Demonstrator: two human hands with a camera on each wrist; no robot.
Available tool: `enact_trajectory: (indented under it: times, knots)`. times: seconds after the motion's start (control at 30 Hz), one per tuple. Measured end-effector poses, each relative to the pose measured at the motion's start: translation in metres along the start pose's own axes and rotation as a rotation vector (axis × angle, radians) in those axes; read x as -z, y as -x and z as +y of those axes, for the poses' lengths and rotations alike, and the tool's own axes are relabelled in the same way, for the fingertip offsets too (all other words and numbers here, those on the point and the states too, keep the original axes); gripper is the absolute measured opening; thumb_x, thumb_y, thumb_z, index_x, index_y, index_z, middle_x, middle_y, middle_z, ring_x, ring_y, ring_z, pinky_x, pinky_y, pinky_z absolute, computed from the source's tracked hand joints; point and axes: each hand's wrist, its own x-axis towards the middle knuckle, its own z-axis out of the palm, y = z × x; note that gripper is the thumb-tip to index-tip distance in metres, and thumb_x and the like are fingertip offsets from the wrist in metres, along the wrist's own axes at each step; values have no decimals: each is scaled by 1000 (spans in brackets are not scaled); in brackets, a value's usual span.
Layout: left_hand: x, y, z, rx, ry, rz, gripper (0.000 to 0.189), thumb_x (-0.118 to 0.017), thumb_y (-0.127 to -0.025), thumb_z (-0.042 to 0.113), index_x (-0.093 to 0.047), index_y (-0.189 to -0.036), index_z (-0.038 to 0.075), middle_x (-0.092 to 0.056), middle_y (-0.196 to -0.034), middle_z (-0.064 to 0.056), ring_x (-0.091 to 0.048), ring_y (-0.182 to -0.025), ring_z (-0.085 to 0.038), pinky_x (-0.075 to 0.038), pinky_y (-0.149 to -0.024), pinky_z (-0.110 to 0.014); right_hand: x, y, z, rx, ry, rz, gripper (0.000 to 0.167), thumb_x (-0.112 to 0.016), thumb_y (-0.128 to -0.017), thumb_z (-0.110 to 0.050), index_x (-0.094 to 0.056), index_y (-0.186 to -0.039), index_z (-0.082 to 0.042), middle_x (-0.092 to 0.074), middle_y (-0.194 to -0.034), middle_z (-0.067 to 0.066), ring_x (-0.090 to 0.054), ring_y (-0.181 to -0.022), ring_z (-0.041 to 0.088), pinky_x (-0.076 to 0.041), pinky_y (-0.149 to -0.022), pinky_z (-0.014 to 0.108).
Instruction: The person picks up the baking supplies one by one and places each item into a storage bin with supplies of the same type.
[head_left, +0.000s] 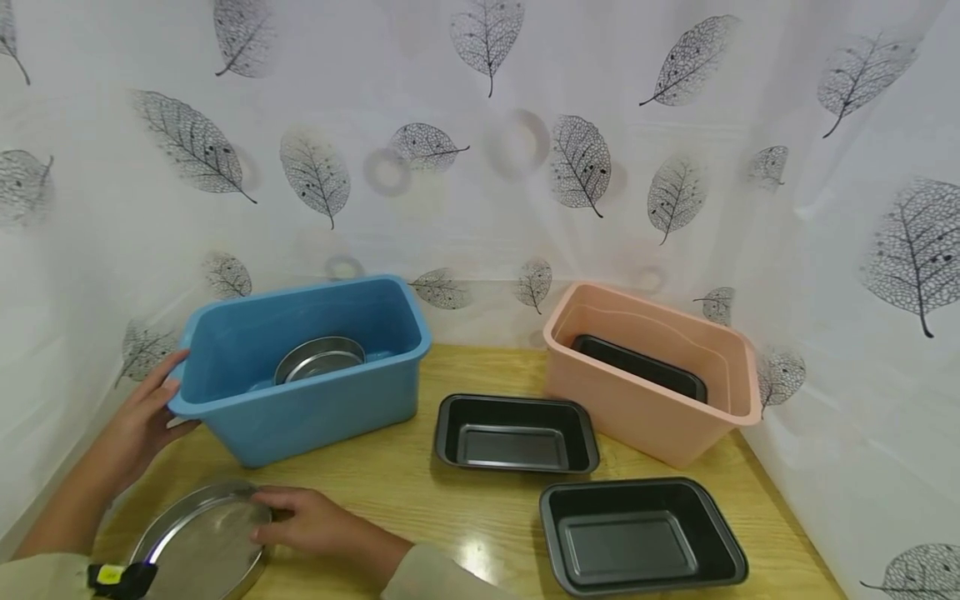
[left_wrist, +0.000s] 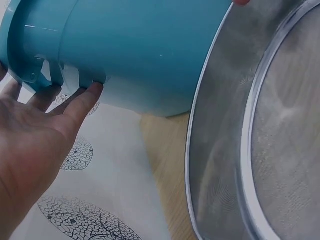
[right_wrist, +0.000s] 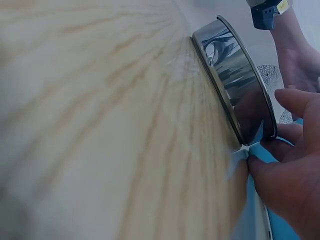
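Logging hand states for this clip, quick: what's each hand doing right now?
Left hand: closed, holding the blue bin at one end.
Right hand: closed, pinching the rim of the round sieve.

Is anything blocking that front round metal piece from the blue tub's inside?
The near wall of the blue tub stands between; another round metal piece is inside. Nothing else visible blocks the front round metal piece.

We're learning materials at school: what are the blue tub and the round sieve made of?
Blue tub: probably plastic, slightly glossy, with one even colour and rounded edges.
Round sieve: seems metal, maybe steel; its side shines like a mirror, and its grey middle looks like fine mesh.
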Motion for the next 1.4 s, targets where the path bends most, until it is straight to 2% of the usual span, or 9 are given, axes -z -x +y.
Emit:
enact_trajectory:
  times: [0.2, 0.4, 0.53, 0.67, 0.83, 0.97, 1.07, 1.23, 1.4]
  knots:
    - [0, 3, -1, -2, -4, 4, 56, -25, -112, 21, -7, -164, 32, -19, -161, 6, -53, -112, 12, -54, -79, -19, 0, 3, -3, 4, 75, 5, 48, -65, -99, -29, -55, -146, -27, -47, -150, -17, -43, -138, 1, -42, -107, 21]
    - [-1, 2, -1, -12, -10, 2, 56, -25, -112, 20, -8, -164, 31, -20, -161, 5, -53, -112, 12, -54, -79, -19, 6, 11, -10, 71, 193, 44, 51, -66, -98, -30, -53, -148, -28, -44, -154, -13, -42, -140, 4, -41, -109, 23]
    - [-1, 1, 0, -16, -12, 5, 56, -26, -112, 20, -7, -164, 31, -24, -158, 6, -54, -112, 12, -54, -79, -19, 11, 14, -11, 103, 124, 51, 53, -67, -98, -27, -51, -149, -27, -41, -156, -14, -41, -140, 3, -44, -105, 20]
    - [-1, 1, 0, -7, 3, 8, 56, -26, -112, 20, -7, -164, 31, -27, -155, 8, -56, -112, 11, -55, -78, -20, 12, 17, -12, 146, 60, 54, 57, -70, -96, -20, -50, -150, -21, -39, -158, -14, -40, -140, 2, -44, -100, 15]
    - [-1, 3, -1, -4, 7, 11, 56, -26, -112, 21, -7, -164, 31, -30, -153, 11, -56, -112, 11, -55, -78, -20, 12, 19, -11, 183, 105, 88, 57, -73, -94, -18, -53, -148, -18, -45, -155, -10, -42, -139, 2, -39, -107, 16]
    - [-1, 4, -3, 2, -2, 18, 56, -26, -112, 21, -7, -164, 32, -29, -154, 10, -56, -112, 11, -55, -78, -20, 13, 20, -8, 153, 57, 91, 52, -73, -94, -19, -58, -144, -23, -52, -148, -14, -47, -134, 0, -43, -104, 18]
    - [-1, 5, -3, 3, -11, 16, 57, -26, -112, 21, -5, -164, 32, -23, -159, 8, -54, -112, 12, -54, -79, -19, 15, 21, -6, 117, 6, 86, 45, -72, -95, -22, -63, -139, -27, -54, -143, -19, -47, -132, -1, -45, -102, 20]
    - [-2, 5, -2, -3, -18, 10, 57, -25, -112, 21, -4, -164, 33, -16, -163, 6, -53, -111, 13, -54, -79, -19, 18, 21, -5, 86, -37, 82, 40, -72, -94, -23, -67, -134, -27, -57, -138, -22, -49, -128, -3, -47, -98, 20]
    - [-3, 4, -1, -1, -27, 12, 57, -25, -112, 22, -4, -164, 33, -15, -163, 5, -53, -111, 13, -54, -79, -19, 18, 21, -5, 51, -116, 113, 38, -74, -92, -19, -71, -129, -27, -62, -130, -24, -55, -116, -7, -49, -91, 16]
